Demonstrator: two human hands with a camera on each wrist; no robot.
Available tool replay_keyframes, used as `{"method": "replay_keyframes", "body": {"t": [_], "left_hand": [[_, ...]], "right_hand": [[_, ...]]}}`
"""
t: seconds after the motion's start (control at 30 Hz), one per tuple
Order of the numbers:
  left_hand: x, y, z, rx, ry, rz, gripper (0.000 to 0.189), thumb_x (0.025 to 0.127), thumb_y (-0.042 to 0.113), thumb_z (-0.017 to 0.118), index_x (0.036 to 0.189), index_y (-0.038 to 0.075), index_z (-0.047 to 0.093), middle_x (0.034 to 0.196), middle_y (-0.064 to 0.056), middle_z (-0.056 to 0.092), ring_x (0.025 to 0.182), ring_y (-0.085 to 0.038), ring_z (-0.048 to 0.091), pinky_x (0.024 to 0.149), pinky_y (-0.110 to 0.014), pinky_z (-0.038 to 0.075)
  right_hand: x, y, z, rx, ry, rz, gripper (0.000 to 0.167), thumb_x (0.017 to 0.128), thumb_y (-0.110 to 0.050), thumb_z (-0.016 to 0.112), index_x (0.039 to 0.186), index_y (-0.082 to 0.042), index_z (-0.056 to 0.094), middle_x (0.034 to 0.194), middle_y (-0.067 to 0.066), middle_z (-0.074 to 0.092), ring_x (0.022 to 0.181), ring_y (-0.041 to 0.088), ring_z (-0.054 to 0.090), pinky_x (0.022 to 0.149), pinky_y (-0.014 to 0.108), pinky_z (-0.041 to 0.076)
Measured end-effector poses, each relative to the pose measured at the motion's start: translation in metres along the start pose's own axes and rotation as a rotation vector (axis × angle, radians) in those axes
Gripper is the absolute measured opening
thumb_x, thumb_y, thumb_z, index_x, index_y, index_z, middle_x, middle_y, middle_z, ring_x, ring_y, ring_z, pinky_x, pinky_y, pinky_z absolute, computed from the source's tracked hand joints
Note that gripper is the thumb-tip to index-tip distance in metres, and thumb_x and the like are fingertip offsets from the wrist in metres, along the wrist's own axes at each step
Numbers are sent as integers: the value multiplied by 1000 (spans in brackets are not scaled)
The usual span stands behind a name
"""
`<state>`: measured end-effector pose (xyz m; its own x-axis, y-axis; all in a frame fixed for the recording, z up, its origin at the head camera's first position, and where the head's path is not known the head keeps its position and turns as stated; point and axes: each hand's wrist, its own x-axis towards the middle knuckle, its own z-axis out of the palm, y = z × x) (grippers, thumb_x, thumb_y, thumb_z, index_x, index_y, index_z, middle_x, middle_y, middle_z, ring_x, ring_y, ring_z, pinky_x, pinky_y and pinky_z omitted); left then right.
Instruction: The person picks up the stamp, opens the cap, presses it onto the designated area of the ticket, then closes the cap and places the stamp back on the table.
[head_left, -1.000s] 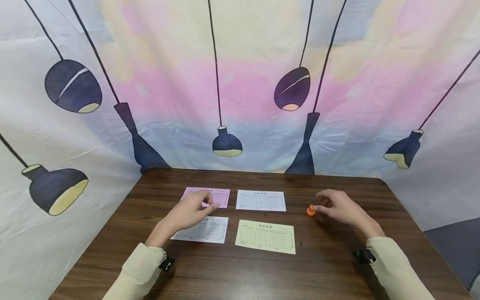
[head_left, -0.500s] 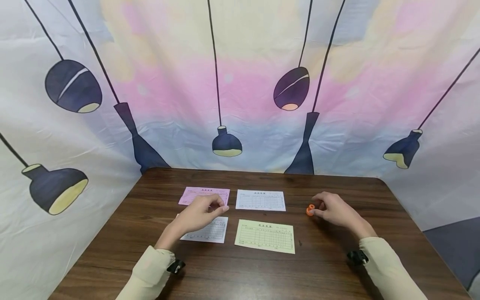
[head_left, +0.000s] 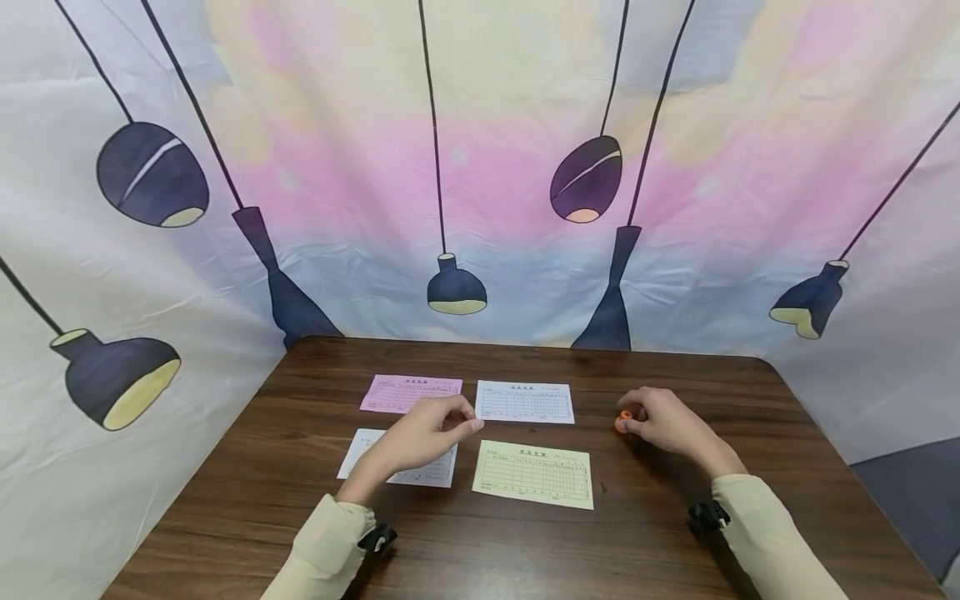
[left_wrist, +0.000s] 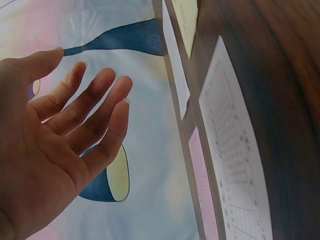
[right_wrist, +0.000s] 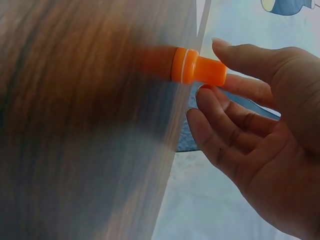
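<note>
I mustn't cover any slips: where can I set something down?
The table is bare on the near side of the green slip, between the sleeves, and right of the right hand. It is crowded around the left hand, near the pink slip, white slip and pale blue slip, and at the orange piece by the right hand.

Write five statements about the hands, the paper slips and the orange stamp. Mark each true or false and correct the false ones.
1. The left hand holds nothing. True.
2. The yellow slip lies nearer the person than the pink slip. True.
3. The stamp sits on the yellow slip. False: it is off to the right of that slip.
4. The stamp is by the right hand. True.
5. The pink slip overlaps the yellow slip. False: they lie apart.
</note>
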<state>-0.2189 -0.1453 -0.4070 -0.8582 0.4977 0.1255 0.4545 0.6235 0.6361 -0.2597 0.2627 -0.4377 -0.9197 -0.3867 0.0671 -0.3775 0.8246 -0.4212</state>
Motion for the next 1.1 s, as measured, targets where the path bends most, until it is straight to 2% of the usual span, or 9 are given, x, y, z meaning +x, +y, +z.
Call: {"method": "replay_keyframes", "body": {"t": [0.13,0.4,0.5,0.6,0.7,0.83,1.03,1.1], "left_hand": [[5,4,2,1,-13,10,21,106,39,63,101,20,72,86,-1,71,74,-6,55,69,-23,48],[10,11,7,-20,-20,47,16,106,33,64,103,20,72,85,6,70,75,-5,57,71,-22,50],[11,15,8,-43,-16,52,18,106,32,64,105,17,73,84,10,67,76,-6,57,72,-22,50],[11,20,8,-69,3,49,19,106,32,64,105,16,74,85,8,68,78,-8,57,75,-24,51],[13,25,8,-90,25,47,17,106,32,64,104,18,74,91,5,72,84,-7,61,81,-26,54],[15,28,11,-111,38,59,16,107,30,62,104,20,74,98,3,76,92,-6,67,88,-28,59],[13,31,13,-141,62,54,14,106,25,63,104,17,75,100,-3,77,92,-7,68,85,-25,59],[13,32,14,-146,77,54,14,106,24,63,104,16,74,100,-5,77,89,-11,67,80,-24,57]], "right_hand": [[1,2,0,-9,1,-4,24,97,-16,76,115,0,77,103,9,76,82,10,65,73,35,59],[-1,-1,-1,-13,7,12,20,96,-10,76,111,3,78,100,11,76,82,13,68,71,34,59],[-2,-9,-3,-2,12,-14,19,96,-9,75,111,2,78,99,9,76,81,11,65,69,29,56],[-4,-17,-6,24,23,-60,18,96,-10,76,111,-1,79,97,5,75,79,7,61,66,25,52],[-5,-23,-8,63,51,-87,16,95,-13,78,110,-6,80,97,1,76,80,4,62,67,22,53],[-6,-29,-10,153,65,-83,15,93,-14,80,109,-13,80,100,-2,77,83,2,65,71,22,55],[-9,-39,-10,290,47,-70,16,93,-16,80,109,-17,80,100,-3,77,84,4,68,73,22,57],[-10,-42,-12,319,44,-70,16,93,-17,81,109,-19,80,101,-3,77,85,4,69,75,22,58]]}}
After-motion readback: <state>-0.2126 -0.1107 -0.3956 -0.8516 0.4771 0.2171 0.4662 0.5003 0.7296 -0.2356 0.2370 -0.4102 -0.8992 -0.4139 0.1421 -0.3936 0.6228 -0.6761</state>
